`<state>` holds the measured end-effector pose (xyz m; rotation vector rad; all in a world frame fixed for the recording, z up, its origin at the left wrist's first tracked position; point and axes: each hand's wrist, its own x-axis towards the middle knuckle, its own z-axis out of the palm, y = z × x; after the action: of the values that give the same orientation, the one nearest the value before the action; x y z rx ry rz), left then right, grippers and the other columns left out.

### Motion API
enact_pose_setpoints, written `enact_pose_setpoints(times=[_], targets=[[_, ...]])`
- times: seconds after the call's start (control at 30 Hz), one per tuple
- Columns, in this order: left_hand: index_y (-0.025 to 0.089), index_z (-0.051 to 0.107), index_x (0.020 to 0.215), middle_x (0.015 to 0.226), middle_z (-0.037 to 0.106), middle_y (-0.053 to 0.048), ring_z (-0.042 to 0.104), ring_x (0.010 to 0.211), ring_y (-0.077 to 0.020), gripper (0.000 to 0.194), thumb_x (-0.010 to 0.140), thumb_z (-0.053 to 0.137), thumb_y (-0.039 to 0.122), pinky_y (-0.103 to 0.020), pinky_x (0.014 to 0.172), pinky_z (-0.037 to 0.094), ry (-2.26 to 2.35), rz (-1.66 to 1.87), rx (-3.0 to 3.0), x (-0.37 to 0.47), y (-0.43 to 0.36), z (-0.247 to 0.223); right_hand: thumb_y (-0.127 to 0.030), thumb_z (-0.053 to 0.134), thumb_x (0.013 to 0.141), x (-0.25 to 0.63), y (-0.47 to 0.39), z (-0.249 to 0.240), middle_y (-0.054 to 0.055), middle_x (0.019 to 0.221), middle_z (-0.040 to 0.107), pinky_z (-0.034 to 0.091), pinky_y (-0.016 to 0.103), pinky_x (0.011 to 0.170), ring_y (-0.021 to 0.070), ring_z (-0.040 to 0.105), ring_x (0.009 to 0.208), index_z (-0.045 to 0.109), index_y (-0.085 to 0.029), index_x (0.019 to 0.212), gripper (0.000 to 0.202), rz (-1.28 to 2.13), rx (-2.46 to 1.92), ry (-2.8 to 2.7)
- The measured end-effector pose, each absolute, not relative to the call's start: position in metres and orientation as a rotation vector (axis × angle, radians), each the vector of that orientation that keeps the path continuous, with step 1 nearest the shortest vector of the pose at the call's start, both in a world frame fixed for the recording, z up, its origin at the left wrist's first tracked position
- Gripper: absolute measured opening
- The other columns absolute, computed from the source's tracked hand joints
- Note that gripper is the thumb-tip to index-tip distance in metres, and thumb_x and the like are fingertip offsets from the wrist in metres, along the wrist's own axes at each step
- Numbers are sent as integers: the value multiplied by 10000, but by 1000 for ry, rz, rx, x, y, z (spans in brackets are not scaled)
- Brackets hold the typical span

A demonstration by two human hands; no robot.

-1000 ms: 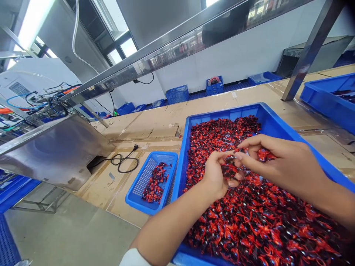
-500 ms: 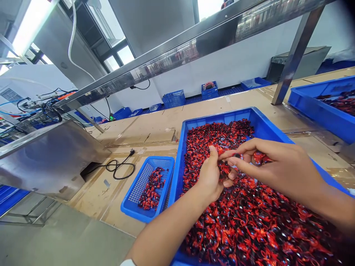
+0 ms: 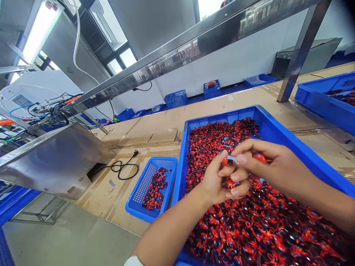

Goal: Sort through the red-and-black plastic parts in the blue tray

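Both hands are over a large blue bin [image 3: 181, 159] heaped with small red-and-black plastic pieces [image 3: 249, 229]. My left hand [image 3: 219, 181] is closed around a few of these, one red-and-black piece [image 3: 229, 161] showing at its thumb tip. My right hand [image 3: 266, 159] meets it from the right, thumb and forefinger pinched at a small pale bit [image 3: 233, 159] beside that piece. More red pieces [image 3: 260, 158] are tucked in the right palm. The exact shape of the pieces is too small to make out.
A small blue perforated basket [image 3: 135, 188] with some of the same pieces stands left of the bin. Behind it are a black cable [image 3: 122, 168] and a steel housing [image 3: 55, 162]. A metal post [image 3: 302, 55] and another blue bin [image 3: 318, 98] stand at right.
My left hand's fingers have curled in closer around the pieces, and a pale bit now shows between both hands' fingertips. The view has shifted slightly.
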<state>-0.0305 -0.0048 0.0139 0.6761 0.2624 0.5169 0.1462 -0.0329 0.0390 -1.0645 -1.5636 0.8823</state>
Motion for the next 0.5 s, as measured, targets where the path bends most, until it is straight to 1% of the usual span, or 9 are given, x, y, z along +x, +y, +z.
enact_pose_setpoints(times=[0.07,0.13,0.2,0.3,0.33,0.4,0.43,0.47,0.5], targets=[[222,301,500,510,364,45,429,356,-106,911,715,951,822,-228,310,255,288,466,727,-30,-3,10,-649,829,957,143,-42,41,-37,615,639,407,304,504,145,529,498,823,-284,983,367,562,-1026,-1721],[218,464,559,463,360,60,388,336,-106,836,705,893,921,-225,309,275,293,425,780,-29,-1,5,-599,816,999,142,-49,42,-44,611,657,425,315,513,149,552,484,836,-305,1024,296,376,-1001,-1780],[197,609,678,453,409,60,351,332,-93,834,725,810,1005,-209,314,264,282,401,831,-28,2,1,-577,764,1055,143,-53,42,-41,614,660,440,321,517,153,560,478,837,-314,1038,274,273,-1017,-1782],[183,670,776,469,475,42,319,325,-80,850,789,724,1032,-200,319,247,283,400,870,-27,3,-2,-579,720,1083,143,-55,42,-19,660,704,454,335,524,165,584,489,847,-315,1048,295,192,-1045,-1788],[190,647,755,483,480,40,331,332,-81,828,798,737,1012,-199,321,249,290,405,853,-27,3,-2,-581,720,1079,144,-55,42,-11,685,727,468,338,533,172,611,509,850,-313,1046,300,188,-1052,-1783],[213,528,674,547,506,26,388,369,-88,778,801,817,925,-194,327,255,317,428,752,-27,0,1,-594,738,1047,145,-54,43,-11,671,715,474,341,533,181,622,521,858,-312,1034,307,215,-1081,-1746],[217,474,658,595,523,20,415,396,-88,750,815,865,837,-185,330,248,342,450,671,-27,-1,4,-604,761,1014,145,-53,45,-17,635,679,463,340,522,183,603,512,861,-312,1023,309,253,-1114,-1714],[212,458,669,650,542,15,432,423,-82,685,842,898,708,-171,335,235,372,478,580,-27,-3,7,-610,790,973,147,-51,46,-25,599,634,444,336,507,180,573,500,862,-310,1005,310,321,-1157,-1669],[202,482,701,706,560,12,438,442,-72,568,867,899,549,-158,340,222,404,511,487,-26,-4,11,-615,809,936,149,-48,48,-34,564,580,415,329,482,173,526,480,850,-303,961,315,436,-1192,-1602]])
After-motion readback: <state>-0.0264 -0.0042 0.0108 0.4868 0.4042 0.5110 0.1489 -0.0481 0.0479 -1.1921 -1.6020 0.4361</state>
